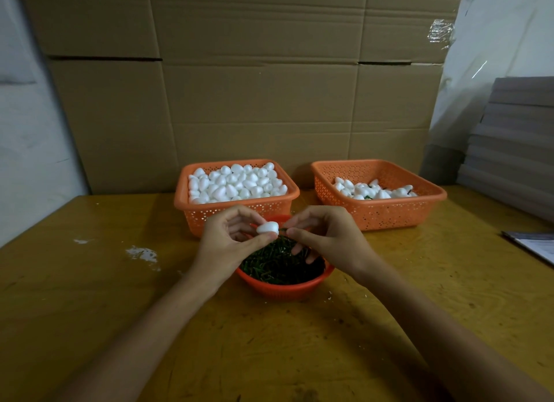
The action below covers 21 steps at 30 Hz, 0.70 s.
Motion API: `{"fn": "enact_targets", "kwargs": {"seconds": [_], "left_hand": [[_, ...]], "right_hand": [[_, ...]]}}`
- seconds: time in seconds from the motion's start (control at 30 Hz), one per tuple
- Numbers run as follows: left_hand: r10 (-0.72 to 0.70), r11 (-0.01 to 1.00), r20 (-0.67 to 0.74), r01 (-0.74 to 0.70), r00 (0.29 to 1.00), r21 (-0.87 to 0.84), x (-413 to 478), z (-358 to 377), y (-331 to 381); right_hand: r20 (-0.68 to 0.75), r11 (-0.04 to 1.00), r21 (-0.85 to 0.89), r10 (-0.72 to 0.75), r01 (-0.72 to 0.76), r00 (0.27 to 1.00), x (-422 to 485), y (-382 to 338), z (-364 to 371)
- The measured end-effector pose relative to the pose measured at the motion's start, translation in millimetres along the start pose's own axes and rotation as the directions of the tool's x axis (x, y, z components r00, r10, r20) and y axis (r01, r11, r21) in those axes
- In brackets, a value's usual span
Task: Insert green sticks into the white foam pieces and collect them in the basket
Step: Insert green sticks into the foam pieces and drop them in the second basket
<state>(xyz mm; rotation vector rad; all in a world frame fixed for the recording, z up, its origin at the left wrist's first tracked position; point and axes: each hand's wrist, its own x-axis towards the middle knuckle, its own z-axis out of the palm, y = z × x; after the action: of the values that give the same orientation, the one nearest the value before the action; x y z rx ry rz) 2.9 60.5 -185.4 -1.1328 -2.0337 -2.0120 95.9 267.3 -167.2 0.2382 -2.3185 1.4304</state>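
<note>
One foam piece (267,228) in left hand (227,240), green stick (283,229) in right hand (327,237)

One white egg-shaped foam piece (267,227) lies on its side in mid-air over the round red bowl (281,288), pinched by the left hand (230,236). A short dark green stick (283,229) meets its right end, pinched by the right hand (326,236). The bowl sits mid-surface (120,311), full of loose green sticks (278,262); behind it the left orange basket (236,212) is heaped with bare foam pieces (236,182), and the right orange basket (389,214) holds a shallow layer of stemmed pieces (371,191).
</note>
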Motion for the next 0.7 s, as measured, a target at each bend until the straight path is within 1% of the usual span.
{"fn": "enact_targets", "kwargs": {"seconds": [0.13, 0.33, 0.53, 0.7], "left_hand": [[0.009, 1.000, 0.006, -0.009, 1.000, 0.013, 0.1, -0.9, 0.2], [0.031, 0.999, 0.017, -0.031, 0.999, 0.032, -1.3, -0.7, 0.2], [0.035, 0.998, 0.012, -0.035, 0.999, 0.051, -0.9, 0.1, -1.0], [0.048, 0.998, -0.001, -0.047, 0.999, 0.045, -2.3, 3.2, 2.3]], "right_hand": [[0.003, 0.998, -0.055, -0.040, 0.040, 0.999, -1.7, -0.6, 3.6], [0.020, 0.990, -0.133, -0.039, 0.041, 0.999, -3.6, -5.2, 5.2], [0.020, 0.987, -0.156, -0.018, 0.021, 1.000, -5.3, -8.5, 5.3], [0.008, 0.991, -0.130, -0.024, 0.025, 1.000, -4.8, -15.5, 1.0]]}}
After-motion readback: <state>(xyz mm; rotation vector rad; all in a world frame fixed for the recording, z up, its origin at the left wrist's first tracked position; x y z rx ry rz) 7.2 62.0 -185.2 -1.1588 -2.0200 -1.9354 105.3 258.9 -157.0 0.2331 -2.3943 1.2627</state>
